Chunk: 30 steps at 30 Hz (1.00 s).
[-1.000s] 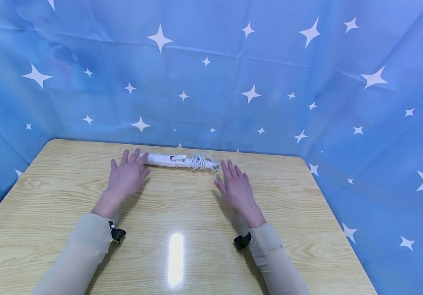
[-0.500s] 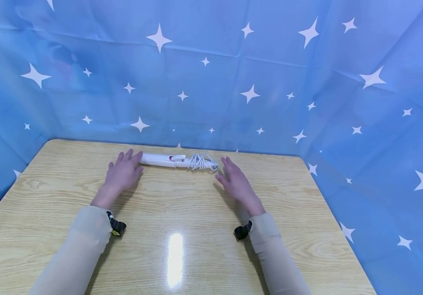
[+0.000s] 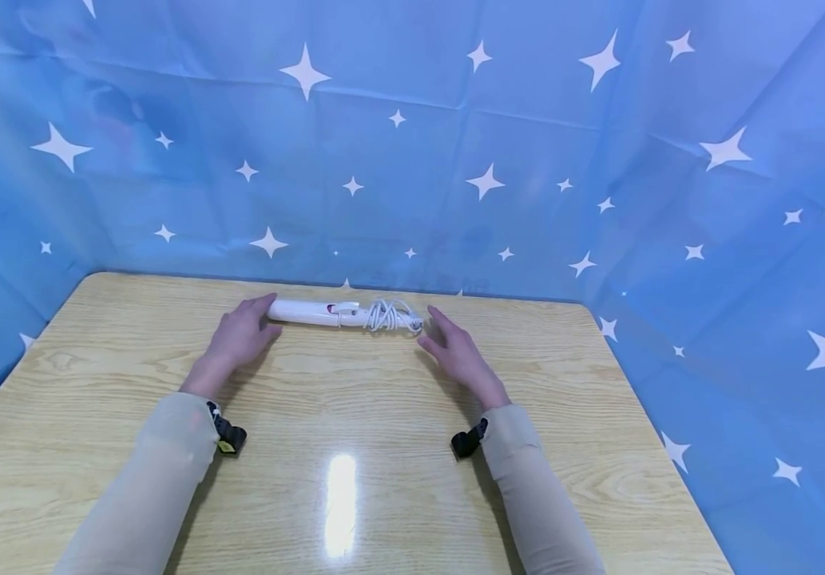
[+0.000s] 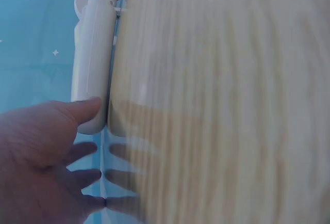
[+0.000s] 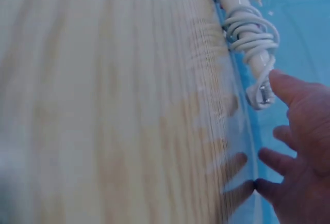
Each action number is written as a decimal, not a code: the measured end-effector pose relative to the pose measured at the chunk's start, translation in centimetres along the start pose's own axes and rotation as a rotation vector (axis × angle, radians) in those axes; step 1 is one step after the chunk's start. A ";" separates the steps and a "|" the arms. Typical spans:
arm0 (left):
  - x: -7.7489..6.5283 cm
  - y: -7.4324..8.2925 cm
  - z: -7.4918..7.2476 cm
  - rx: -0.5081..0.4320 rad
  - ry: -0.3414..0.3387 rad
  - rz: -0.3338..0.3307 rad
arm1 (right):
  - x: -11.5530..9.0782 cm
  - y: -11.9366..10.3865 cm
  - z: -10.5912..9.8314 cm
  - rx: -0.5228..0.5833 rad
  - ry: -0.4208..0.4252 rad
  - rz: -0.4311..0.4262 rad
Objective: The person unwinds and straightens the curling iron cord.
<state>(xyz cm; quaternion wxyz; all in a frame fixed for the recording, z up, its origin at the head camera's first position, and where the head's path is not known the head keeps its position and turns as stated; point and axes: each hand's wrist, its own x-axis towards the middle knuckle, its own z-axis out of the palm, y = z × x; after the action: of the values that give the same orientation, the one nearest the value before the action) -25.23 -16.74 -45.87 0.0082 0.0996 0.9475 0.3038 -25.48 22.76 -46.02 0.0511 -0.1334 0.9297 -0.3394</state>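
Lying sideways near the table's far edge is a white curling iron (image 3: 304,312), its grey-white cord (image 3: 386,315) wound in loops round the narrower right part. My left hand (image 3: 238,334) is at the thick left end, fingers relaxed and spread. In the left wrist view, its thumb overlaps the end of the curling iron (image 4: 94,64), with the other fingers beyond that end. My right hand (image 3: 461,355) is beside the cord end, thumb and fingers apart. In the right wrist view, its thumb tip is close to the last loop of cord (image 5: 250,33).
The wood-grain table (image 3: 354,399) has a glossy top with a bright light reflection near the front. Behind it and at both sides hangs a blue curtain (image 3: 412,160) with white stars. A small black camera is strapped to each wrist.
My left hand has shifted slightly left, its fingers drawing closer together, to the iron's left end. The right hand has turned slightly, thumb side up. The curling iron stays in place.
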 end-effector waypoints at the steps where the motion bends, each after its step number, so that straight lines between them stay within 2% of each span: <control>1: 0.1 -0.1 0.1 -0.013 -0.005 -0.003 | 0.1 -0.1 0.1 0.005 -0.001 0.007; 5: 0.4 -0.4 0.4 -0.038 -0.013 -0.019 | 0.6 -0.1 0.5 0.005 -0.017 0.011; 12: 0.8 -0.2 0.6 -0.057 0.011 0.012 | 1.6 0.1 1.0 -0.015 -0.034 0.004; 18: 1.2 -0.2 0.6 -0.056 0.016 0.009 | 2.5 0.2 1.1 -0.012 -0.043 -0.016; 30: 1.7 0.0 1.2 -0.055 0.030 -0.012 | 2.7 0.1 1.3 0.063 -0.027 -0.028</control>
<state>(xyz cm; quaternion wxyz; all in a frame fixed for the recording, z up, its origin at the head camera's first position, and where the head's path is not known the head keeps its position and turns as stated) -26.78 -15.74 -46.74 -0.0015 0.0891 0.9394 0.3312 -27.87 21.22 -47.11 0.0629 -0.1493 0.9158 -0.3674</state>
